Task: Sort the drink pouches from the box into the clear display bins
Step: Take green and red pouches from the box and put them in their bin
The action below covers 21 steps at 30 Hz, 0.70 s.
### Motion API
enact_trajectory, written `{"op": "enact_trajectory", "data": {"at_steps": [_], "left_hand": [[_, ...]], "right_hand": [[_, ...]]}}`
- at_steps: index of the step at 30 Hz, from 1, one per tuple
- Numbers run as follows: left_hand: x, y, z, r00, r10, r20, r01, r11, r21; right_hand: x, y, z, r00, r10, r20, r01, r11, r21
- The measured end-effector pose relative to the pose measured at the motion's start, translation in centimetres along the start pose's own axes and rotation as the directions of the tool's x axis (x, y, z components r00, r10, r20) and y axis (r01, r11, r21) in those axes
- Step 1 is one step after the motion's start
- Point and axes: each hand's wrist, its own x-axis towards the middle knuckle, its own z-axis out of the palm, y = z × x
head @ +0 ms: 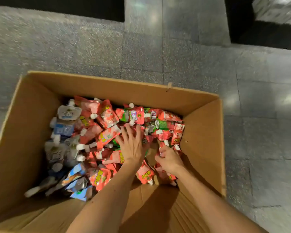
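An open cardboard box [107, 88] on the floor holds a loose heap of spouted drink pouches. Red and pink pouches [107, 115] fill its middle and right, white, grey and blue pouches [64, 126] lie along its left side. My left hand [133, 145] lies flat, fingers spread, pressing on the red pouches in the middle. My right hand [169, 158] is curled just to its right, its fingers closed round a red pouch [165, 174] near the box's right wall. No clear bins are in view.
Grey speckled floor tiles [158, 56] surround the box. A dark fixture base [57, 7] runs along the top left and another dark unit [267, 31] stands at the top right. The box's near flap [149, 207] lies under my forearms.
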Motion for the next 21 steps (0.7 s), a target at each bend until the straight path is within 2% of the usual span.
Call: {"op": "enact_trajectory", "data": {"at_steps": [4,7,10,12,16,19,21], "left_hand": [[2.2,-0.2,3.0,0.999,-0.007,0.052,-0.001,0.988,0.156],[2.4,0.0,3.4,0.998,0.016,0.06,-0.028,0.98,0.196],[1.9,-0.2,2.8,0.992,0.075,0.103,-0.1,0.958,0.267],[1.4,-0.6,1.9,0.98,0.136,0.145,-0.177,0.931,0.32],[0.9,-1.6,0.5,0.949,0.23,0.214,-0.297,0.881,0.369],[0.3,-2.0,-0.5,0.943,0.248,0.223,-0.311,0.896,0.318],[-0.5,-2.6,-1.0,0.948,0.255,0.192,-0.298,0.922,0.247]], "right_hand": [[2.4,-0.2,0.6,0.996,0.063,-0.061,-0.062,0.998,0.013],[3.9,-0.1,0.9,0.977,0.033,-0.211,-0.044,0.998,-0.044],[4.2,0.5,1.5,0.934,-0.039,-0.355,-0.027,0.984,-0.178],[4.4,1.0,1.7,0.894,-0.158,-0.419,0.017,0.947,-0.321],[5.7,0.8,0.7,0.858,-0.361,-0.364,0.121,0.833,-0.54],[6.8,0.0,0.3,0.864,-0.379,-0.332,0.114,0.789,-0.604],[7.4,-0.7,0.0,0.891,-0.324,-0.317,0.088,0.809,-0.581]]}}
